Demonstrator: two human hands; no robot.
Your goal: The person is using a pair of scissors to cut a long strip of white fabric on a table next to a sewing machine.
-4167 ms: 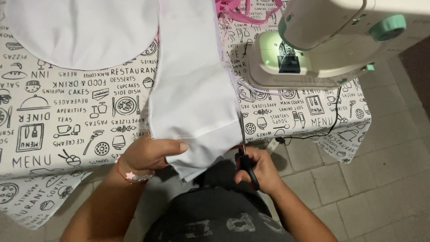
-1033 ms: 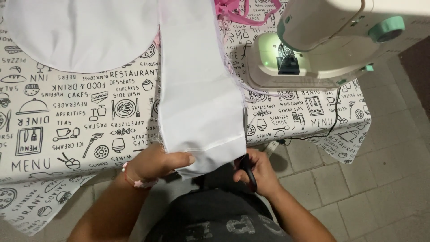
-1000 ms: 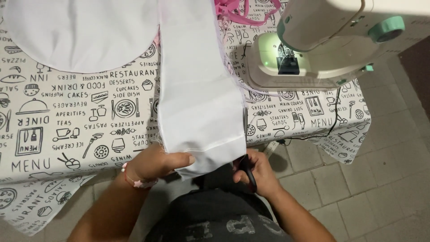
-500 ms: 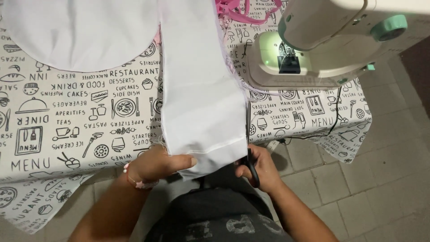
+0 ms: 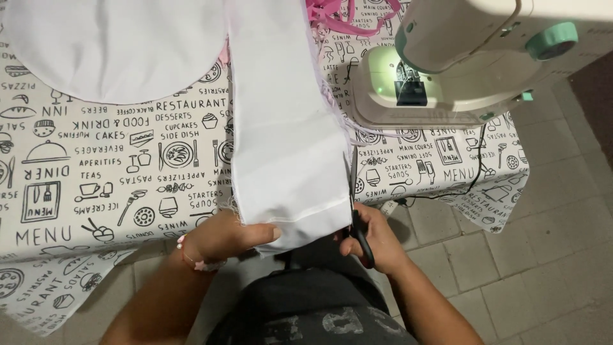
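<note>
A long strip of white fabric (image 5: 281, 121) runs down the middle of the table and hangs over its near edge. My left hand (image 5: 223, 235) pinches the strip's lower left end, thumb on top. My right hand (image 5: 377, 237) grips black-handled scissors (image 5: 355, 214) at the strip's lower right edge, with the blades pointing up along that edge. A bracelet is on my left wrist.
A white and mint sewing machine (image 5: 460, 57) stands at the right with its lamp lit. The printed black-and-white tablecloth (image 5: 96, 166) covers the table. A rounded white fabric piece (image 5: 108, 45) lies at the upper left, pink trim (image 5: 348, 13) at the top. A black cable (image 5: 460, 185) hangs over the right edge; tiled floor lies beyond.
My right hand has brought the scissors up from under the strip's end to its right edge, blades now raised along it. My left hand keeps its hold.
</note>
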